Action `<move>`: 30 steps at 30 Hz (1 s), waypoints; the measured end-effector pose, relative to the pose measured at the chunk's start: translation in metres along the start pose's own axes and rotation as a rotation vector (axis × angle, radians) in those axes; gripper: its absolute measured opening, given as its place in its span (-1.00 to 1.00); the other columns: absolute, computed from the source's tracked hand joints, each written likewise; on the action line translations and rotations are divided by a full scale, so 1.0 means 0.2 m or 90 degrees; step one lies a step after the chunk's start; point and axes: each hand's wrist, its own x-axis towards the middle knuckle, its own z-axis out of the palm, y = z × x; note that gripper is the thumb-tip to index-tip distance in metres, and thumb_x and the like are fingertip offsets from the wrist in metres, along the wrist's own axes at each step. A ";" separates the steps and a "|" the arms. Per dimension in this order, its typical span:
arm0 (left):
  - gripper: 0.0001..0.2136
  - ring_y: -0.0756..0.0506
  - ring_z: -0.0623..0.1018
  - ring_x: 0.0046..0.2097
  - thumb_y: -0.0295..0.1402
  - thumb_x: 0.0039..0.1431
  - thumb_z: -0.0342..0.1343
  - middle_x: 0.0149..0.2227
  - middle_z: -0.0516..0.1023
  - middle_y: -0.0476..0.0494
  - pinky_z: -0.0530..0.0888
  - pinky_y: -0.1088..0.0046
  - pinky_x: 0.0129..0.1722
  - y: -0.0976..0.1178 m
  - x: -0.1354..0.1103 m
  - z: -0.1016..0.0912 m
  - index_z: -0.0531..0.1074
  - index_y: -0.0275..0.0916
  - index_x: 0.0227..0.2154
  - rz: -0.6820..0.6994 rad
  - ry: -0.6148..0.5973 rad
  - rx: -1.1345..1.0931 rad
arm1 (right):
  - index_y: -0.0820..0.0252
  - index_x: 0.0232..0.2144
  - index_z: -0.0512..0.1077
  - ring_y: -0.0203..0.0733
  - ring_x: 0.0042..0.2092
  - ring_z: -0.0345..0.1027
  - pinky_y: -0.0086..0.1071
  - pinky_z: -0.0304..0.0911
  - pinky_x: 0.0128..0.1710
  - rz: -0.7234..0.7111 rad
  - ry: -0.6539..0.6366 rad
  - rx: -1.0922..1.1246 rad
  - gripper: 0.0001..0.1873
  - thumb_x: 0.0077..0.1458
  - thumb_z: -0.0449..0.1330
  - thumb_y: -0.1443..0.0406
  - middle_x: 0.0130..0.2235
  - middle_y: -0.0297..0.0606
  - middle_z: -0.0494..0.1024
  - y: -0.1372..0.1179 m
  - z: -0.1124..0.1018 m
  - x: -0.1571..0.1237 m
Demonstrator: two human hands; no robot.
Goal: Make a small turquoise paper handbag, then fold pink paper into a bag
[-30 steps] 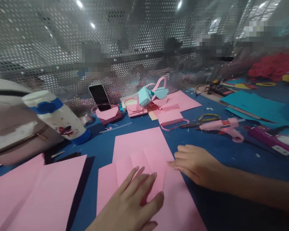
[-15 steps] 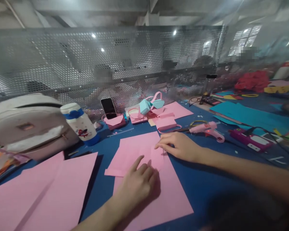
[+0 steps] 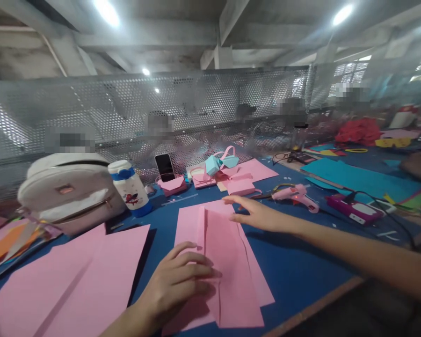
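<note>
A creased pink paper sheet [image 3: 231, 271] lies on top of another pink sheet [image 3: 261, 281] on the blue tabletop. Along its left part runs a narrow folded strip [image 3: 200, 229]. My left hand [image 3: 178, 281] rests across the lower left of the creased sheet, fingers spread and slightly bent. At the upper right edge of the paper is my right hand [image 3: 256, 213], its thumb and fingers apart, with nothing gripped. The left fingertips touch the paper; whether the right ones do is unclear.
Larger pink sheets [image 3: 87, 276] lie on the left, before a backpack [image 3: 77, 192] and a bottle [image 3: 130, 189]. Behind are a phone [image 3: 164, 167] and small pink paper bags [image 3: 240, 187]. A pink glue gun [image 3: 296, 196], purple device [image 3: 354, 208] and blue sheets [image 3: 365, 178] lie right.
The creased sheet has been turned, so its folded strip now runs lengthwise on the left. My left fingers have spread out, and my right thumb and fingers have parted. The view has tilted up.
</note>
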 end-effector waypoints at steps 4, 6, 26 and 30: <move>-0.89 0.00 0.55 -0.03 -0.43 0.33 0.07 -0.13 0.64 -0.06 0.36 0.31 0.16 0.07 0.01 0.04 0.48 -0.19 -0.18 0.023 -0.008 -0.019 | 0.21 0.12 0.28 -0.05 0.18 0.27 -0.12 0.13 0.18 0.040 -0.044 0.118 -0.47 0.17 0.19 0.10 0.16 -0.03 0.40 0.05 0.07 0.11; -0.80 0.01 0.55 -0.02 -0.42 0.39 -0.06 -0.10 0.64 -0.04 0.39 0.35 0.14 0.09 0.04 0.07 0.49 -0.17 -0.18 0.017 -0.022 -0.023 | 0.26 0.09 0.31 -0.08 0.06 0.38 -0.19 0.25 0.06 0.045 -0.088 0.138 -0.45 0.14 0.21 0.09 0.04 -0.01 0.50 0.06 0.10 0.18; -0.62 -0.11 0.50 0.08 -0.22 0.42 -0.14 0.07 0.52 -0.20 0.41 0.36 0.13 0.08 0.04 0.15 0.33 -0.34 0.13 -0.029 -0.098 0.070 | 0.23 -0.48 0.46 -0.37 -0.40 0.20 -0.51 0.05 -0.46 -0.126 -0.346 0.046 -0.80 -0.09 0.37 0.24 -0.49 -0.49 0.37 -0.04 0.28 0.36; -0.76 -0.14 0.58 -0.18 -0.37 0.31 0.04 -0.18 0.61 -0.20 0.53 0.32 -0.11 0.06 -0.01 0.10 0.44 -0.35 -0.03 -0.110 -0.065 0.127 | 0.21 -0.43 0.50 -0.35 -0.37 0.27 -0.53 0.08 -0.42 -0.109 -0.344 0.003 -0.86 -0.10 0.37 0.30 -0.45 -0.47 0.45 -0.04 0.30 0.35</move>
